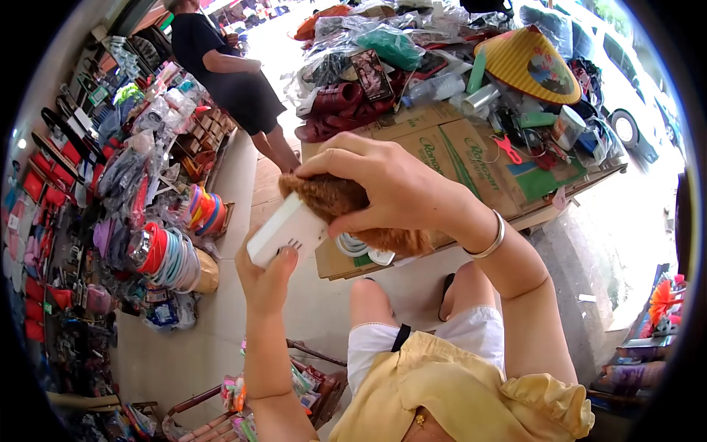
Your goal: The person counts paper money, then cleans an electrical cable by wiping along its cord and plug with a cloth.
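While left hand [266, 278] grips white rectangular hard-looking slab [283, 230] by lower end, thumb on its face, right hand [379, 180] curls round brown furry piece [324, 196], fingers and thumb pressed to fur; furry piece touches slab's upper end; whether joined, cannot tell; both held up in front of lap, by near edge of brown cardboard-topped table [471, 173]; white coiled cable [353, 245] partly hidden by furry piece; on table's right part, yellow conical hat [515, 62] and red plastic scissors-like tool [508, 149]; dark-clothed person [213, 62] stands at upper left.
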